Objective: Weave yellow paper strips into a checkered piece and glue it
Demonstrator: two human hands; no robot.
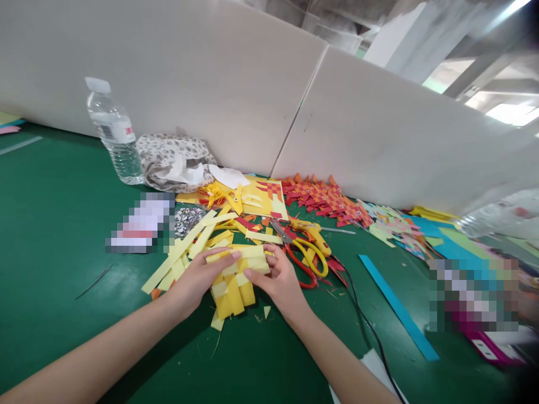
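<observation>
Two hands (193,283) (285,279), pinching grip on woven yellow strips (236,282); green tabletop (54,235); pale partition (189,67) behind

No readable text, red marks (129,131) on bottle label (113,130) blurred

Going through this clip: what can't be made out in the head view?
All in the head view:
Left hand: some fingers, behind the yellow woven piece.
Flat item beside the standing bottle: pixelated over.
White sheet: partly under the right forearm, cut by the bottom edge.
</observation>
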